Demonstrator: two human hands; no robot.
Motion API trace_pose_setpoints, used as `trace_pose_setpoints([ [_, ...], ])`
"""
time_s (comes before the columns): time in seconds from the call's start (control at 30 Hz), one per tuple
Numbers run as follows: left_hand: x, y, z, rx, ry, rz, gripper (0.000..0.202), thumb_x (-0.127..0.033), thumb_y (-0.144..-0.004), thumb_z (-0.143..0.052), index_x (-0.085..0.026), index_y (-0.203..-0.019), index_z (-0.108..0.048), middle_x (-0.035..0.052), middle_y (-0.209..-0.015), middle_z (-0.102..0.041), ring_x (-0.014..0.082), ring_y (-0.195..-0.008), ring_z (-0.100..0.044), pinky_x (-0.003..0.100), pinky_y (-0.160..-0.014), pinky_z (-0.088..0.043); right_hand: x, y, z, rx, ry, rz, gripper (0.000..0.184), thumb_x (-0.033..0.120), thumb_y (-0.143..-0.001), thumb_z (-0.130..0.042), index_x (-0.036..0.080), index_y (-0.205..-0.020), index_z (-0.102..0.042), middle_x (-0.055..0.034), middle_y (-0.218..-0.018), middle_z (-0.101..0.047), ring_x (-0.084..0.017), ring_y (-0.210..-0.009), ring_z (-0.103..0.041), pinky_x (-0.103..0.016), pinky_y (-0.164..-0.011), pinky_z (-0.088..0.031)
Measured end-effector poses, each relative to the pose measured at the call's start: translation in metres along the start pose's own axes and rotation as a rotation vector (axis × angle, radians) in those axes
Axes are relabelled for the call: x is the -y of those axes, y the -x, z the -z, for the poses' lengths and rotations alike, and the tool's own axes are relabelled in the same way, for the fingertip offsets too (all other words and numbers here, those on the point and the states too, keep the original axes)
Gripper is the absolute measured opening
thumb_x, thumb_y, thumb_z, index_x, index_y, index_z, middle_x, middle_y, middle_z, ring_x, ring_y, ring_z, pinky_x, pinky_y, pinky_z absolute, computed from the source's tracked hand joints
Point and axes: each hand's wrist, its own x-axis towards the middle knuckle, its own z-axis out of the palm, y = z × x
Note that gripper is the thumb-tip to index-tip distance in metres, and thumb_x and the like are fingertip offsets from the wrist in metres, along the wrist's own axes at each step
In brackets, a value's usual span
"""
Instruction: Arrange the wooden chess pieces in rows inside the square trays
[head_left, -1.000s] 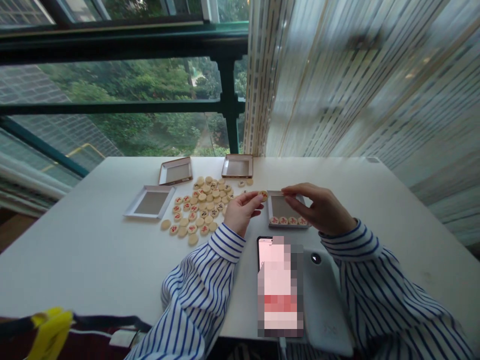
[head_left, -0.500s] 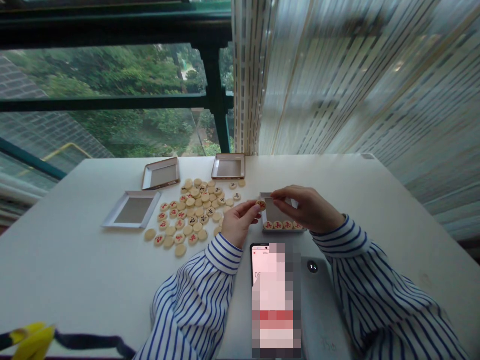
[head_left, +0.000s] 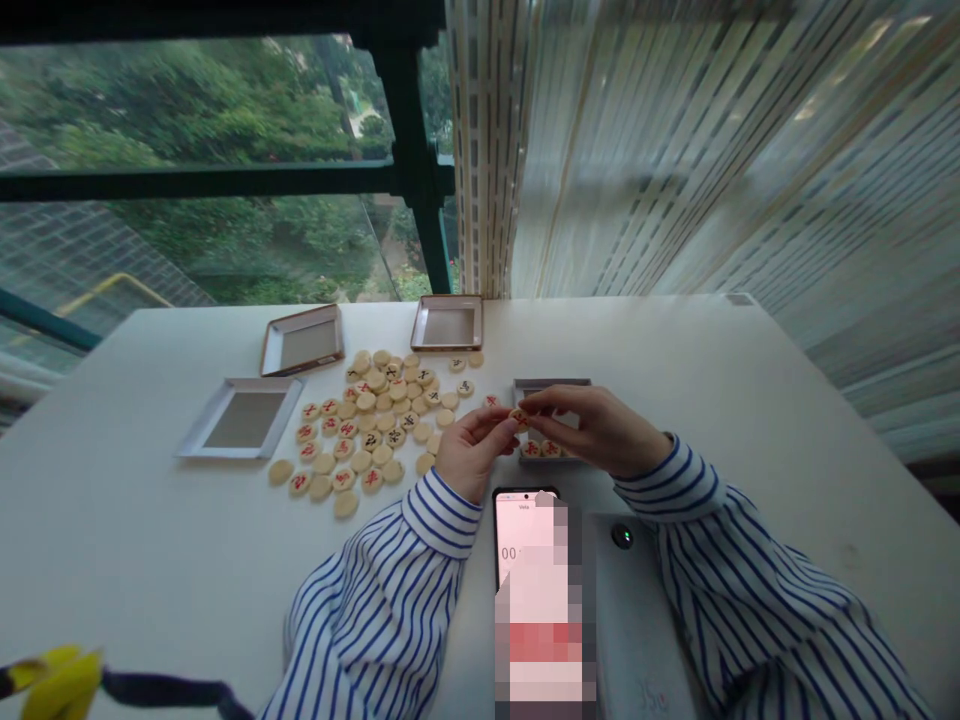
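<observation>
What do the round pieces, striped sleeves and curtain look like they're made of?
Round pieces: smooth-looking, probably wood given the pale tan color, though plastic is possible. Striped sleeves: matte cloth, perhaps cotton, bunching in soft folds. Curtain: thin, partly sheer fabric, since light shows through it.

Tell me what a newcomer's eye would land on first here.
Probably the round pieces, some marked in red or black, spread left of centre on the white table. Next, the left hand and right hand, in striped sleeves, meeting at one piece by the open box. Then the pink-screened phone, lying below the hands, nearer the viewer.
</observation>
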Motion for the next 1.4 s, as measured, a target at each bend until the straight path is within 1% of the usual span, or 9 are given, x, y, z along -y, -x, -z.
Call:
trace_pose_setpoints([
  [0.23, 0.0009, -0.0004, 0.0015, 0.003, -0.007, -0.016, 0.026, -0.028, -0.058, -0.073, -0.015, -0.08, -0.067, 0.0022, -0.066, -0.067, 0.007, -0.051, -0.056, 0.019, -0.051, -0.044, -0.0006, 0.0004, 0.0001, 0.045, -0.076, -0.061, 0.02, 0.025, -0.081, -0.051, 0.015, -0.095, -0.061, -0.0023, -0.078, -0.064, -0.01, -0.069, -0.056, -0.022, -0.063, -0.045],
  [0.43, 0.0019, 0.0006, 0.0012, 0.002, -0.011, -0.021, 0.025, -0.029, -0.06, -0.072, -0.015, -0.081, -0.069, 0.0021, -0.063, -0.067, 0.0063, -0.05, -0.054, 0.019, -0.051, -0.044, -0.0014, 0.0009, -0.0015, 0.013, -0.104, -0.097, 0.021, 0.027, -0.078, -0.056, 0.014, -0.093, -0.061, -0.0021, -0.074, -0.063, -0.01, -0.067, -0.056, -0.023, -0.062, -0.046],
  [0.57, 0.0015, 0.0004, -0.0005, -0.008, 0.019, -0.03, 0.025, -0.029, -0.057, -0.073, -0.015, -0.077, -0.069, 0.0008, -0.059, -0.065, 0.0061, -0.048, -0.054, 0.019, -0.049, -0.043, -0.0027, 0.0013, -0.0053, 0.013, -0.118, -0.089, 0.025, 0.028, -0.077, -0.056, 0.014, -0.098, -0.059, -0.0018, -0.074, -0.062, -0.01, -0.065, -0.055, -0.023, -0.059, -0.046],
  [0.73, 0.0024, -0.001, -0.0004, -0.047, 0.067, -0.014, 0.027, -0.032, -0.053, -0.075, -0.013, -0.068, -0.065, 0.0, -0.054, -0.064, 0.0074, -0.046, -0.055, 0.019, -0.046, -0.043, -0.0009, 0.0006, -0.0078, 0.027, -0.096, -0.034, 0.027, 0.026, -0.079, -0.054, 0.016, -0.103, -0.058, -0.0009, -0.072, -0.061, -0.008, -0.06, -0.052, -0.021, -0.055, -0.044],
  [0.87, 0.005, -0.0007, 0.0009, -0.018, 0.062, -0.002, 0.027, -0.033, -0.056, -0.074, -0.012, -0.072, -0.067, 0.0018, -0.057, -0.065, 0.0078, -0.051, -0.057, 0.02, -0.052, -0.046, 0.0008, 0.0001, -0.0074, 0.03, -0.064, -0.048, 0.022, 0.028, -0.08, -0.052, 0.016, -0.096, -0.06, -0.0006, -0.07, -0.06, -0.007, -0.057, -0.05, -0.02, -0.053, -0.042],
  [0.97, 0.006, 0.0001, 0.0012, 0.01, 0.054, -0.001, 0.03, -0.03, -0.057, -0.073, -0.014, -0.081, -0.069, 0.0042, -0.069, -0.069, 0.0087, -0.058, -0.059, 0.021, -0.059, -0.048, 0.0002, 0.0006, -0.0072, 0.034, -0.066, -0.108, 0.02, 0.029, -0.08, -0.052, 0.016, -0.093, -0.059, -0.0008, -0.07, -0.062, -0.008, -0.058, -0.052, -0.02, -0.054, -0.042],
  [1.03, 0.0063, 0.0001, 0.0013, 0.014, 0.05, -0.013, 0.03, -0.028, -0.057, -0.074, -0.014, -0.084, -0.069, 0.0051, -0.074, -0.069, 0.009, -0.061, -0.06, 0.022, -0.062, -0.049, -0.0009, 0.0011, -0.0076, 0.03, -0.058, -0.145, 0.019, 0.03, -0.079, -0.053, 0.016, -0.092, -0.058, -0.0011, -0.071, -0.062, -0.008, -0.06, -0.054, -0.02, -0.055, -0.043],
  [1.23, 0.0075, -0.0013, 0.0018, 0.02, 0.058, -0.066, 0.025, -0.023, -0.056, -0.074, -0.016, -0.079, -0.068, 0.0035, -0.074, -0.07, 0.0089, -0.063, -0.061, 0.022, -0.065, -0.05, -0.0008, 0.001, -0.0087, 0.032, -0.071, -0.209, 0.021, 0.035, -0.08, -0.051, 0.016, -0.086, -0.056, -0.0019, -0.07, -0.064, -0.009, -0.06, -0.057, -0.02, -0.054, -0.043],
  [1.4, 0.0076, -0.0015, 0.0009, 0.001, 0.01, -0.081, 0.026, -0.021, -0.055, -0.075, -0.016, -0.08, -0.069, 0.0041, -0.077, -0.07, 0.0113, -0.069, -0.063, 0.025, -0.07, -0.05, 0.0016, -0.0001, -0.0071, 0.046, -0.022, -0.207, 0.023, 0.037, -0.082, -0.048, 0.015, -0.082, -0.055, -0.0014, -0.067, -0.063, -0.008, -0.057, -0.056, -0.019, -0.05, -0.04],
])
